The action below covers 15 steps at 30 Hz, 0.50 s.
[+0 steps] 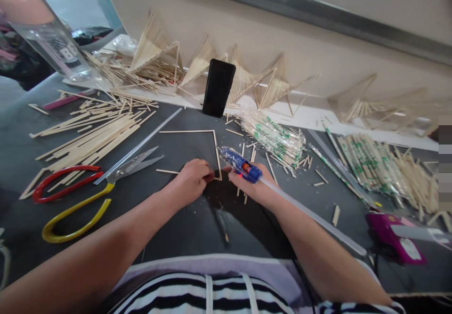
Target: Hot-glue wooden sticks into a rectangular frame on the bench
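My right hand (251, 188) is closed around a blue hot glue gun (240, 164) with a long clear glue stick (310, 215) trailing out behind it; the nozzle points up and left. My left hand (192, 178) is pinched on the near corner of a thin wooden stick frame (197, 131) lying flat on the dark table (183, 229). The two hands sit close together at that corner. Short stick offcuts lie around them.
Large scissors with red and yellow handles (74, 191) lie to the left beside a pile of loose sticks (95, 135). A black phone (218, 88) leans among finished stick fans (151, 50). Wrapped chopstick bundles (273, 137) and a purple glue gun (391, 234) lie right.
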### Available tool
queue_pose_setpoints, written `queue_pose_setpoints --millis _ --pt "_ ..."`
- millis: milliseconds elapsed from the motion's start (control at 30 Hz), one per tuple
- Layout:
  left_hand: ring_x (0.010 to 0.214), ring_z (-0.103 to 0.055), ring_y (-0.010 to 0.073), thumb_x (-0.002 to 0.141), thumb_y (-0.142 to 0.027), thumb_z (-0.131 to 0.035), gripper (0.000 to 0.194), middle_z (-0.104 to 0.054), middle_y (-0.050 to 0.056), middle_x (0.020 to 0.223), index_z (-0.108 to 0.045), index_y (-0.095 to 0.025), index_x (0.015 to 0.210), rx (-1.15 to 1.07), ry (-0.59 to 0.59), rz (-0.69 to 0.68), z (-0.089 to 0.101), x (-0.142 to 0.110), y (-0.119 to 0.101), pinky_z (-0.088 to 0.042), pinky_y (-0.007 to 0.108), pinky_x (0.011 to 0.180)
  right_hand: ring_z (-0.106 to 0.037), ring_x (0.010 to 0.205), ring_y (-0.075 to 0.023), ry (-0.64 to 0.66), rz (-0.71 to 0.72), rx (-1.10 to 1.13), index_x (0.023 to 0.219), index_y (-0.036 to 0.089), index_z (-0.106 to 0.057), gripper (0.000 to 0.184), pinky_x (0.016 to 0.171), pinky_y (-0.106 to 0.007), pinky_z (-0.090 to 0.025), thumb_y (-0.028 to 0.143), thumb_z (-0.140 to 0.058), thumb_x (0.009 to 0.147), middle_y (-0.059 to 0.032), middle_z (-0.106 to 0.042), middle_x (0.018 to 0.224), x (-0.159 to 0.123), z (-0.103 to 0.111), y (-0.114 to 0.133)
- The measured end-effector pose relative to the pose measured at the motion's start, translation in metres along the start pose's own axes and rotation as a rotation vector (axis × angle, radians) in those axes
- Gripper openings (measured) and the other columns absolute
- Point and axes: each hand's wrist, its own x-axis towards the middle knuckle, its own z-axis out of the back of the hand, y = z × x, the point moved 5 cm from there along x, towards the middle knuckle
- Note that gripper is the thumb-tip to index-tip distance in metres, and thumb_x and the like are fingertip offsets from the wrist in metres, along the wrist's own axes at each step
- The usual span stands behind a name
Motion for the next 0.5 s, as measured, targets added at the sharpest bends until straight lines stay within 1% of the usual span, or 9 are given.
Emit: queue_pose_setpoints --millis 100,200,300,400,500 --pt "0.081 -0.057 0.0174 0.075 -0.007 -0.05 0.019 -0.066 0.004 0.08 -0.066 -0.018 0.073 0.016 0.016 0.013 0.0 0.0 0.0 -0.043 0.029 0.076 -0.065 0.078 -0.0194 0.074 0.015 -0.022 0.092 0.022 -0.073 0.024 0.073 -0.029 -0.048 0.029 -0.06 0.073 -0.0015 -0.071 0.082 0.014 -0.003 0.008" --pt "0.081 -0.057 0.0175 0.073 -0.006 -0.048 0.021 -0.065 0.004 0.077 -0.065 -0.017 0.072 0.021 0.021 0.006 0.0 0.0 -0.001 -0.043 0.029 0.078 -0.065 0.083 -0.021 0.097 -0.018 -0.062 0.09 0.024 -0.073 0.023 0.075 -0.031 -0.049 0.026 -0.06 0.072 0.0 -0.071 0.083 0.026 -0.011 0.003" --pt "0.08 -0.056 0.0171 0.074 -0.005 -0.046 0.022 -0.063 0.004 0.076 -0.064 -0.017 0.07 0.013 0.02 -0.015 0.001 0.001 -0.002 -0.043 0.03 0.078 -0.066 0.074 -0.021 0.085 -0.065 -0.087 0.084 0.024 -0.073 0.018 0.068 -0.031 -0.051 0.03 -0.059 0.074 -0.0004 -0.069 0.073 0.031 -0.017 -0.006" --pt "0.079 -0.055 0.0169 0.075 -0.006 -0.046 0.021 -0.062 0.004 0.076 -0.063 -0.017 0.07 0.014 0.015 -0.027 0.001 0.001 -0.002 -0.042 0.03 0.077 -0.063 0.06 -0.0185 0.093 -0.105 -0.007 0.084 0.023 -0.072 0.019 0.058 -0.03 -0.052 0.032 -0.057 0.076 -0.0007 -0.065 0.064 0.028 -0.02 -0.013" --pt "0.078 -0.055 0.0167 0.077 -0.008 -0.047 0.02 -0.062 0.003 0.076 -0.063 -0.018 0.071 0.021 0.012 -0.027 0.0 0.0 -0.001 -0.042 0.03 0.075 -0.064 0.06 -0.017 0.122 -0.097 0.109 0.087 0.022 -0.071 0.019 0.059 -0.028 -0.053 0.03 -0.056 0.078 -0.0008 -0.067 0.067 0.026 -0.022 -0.015"
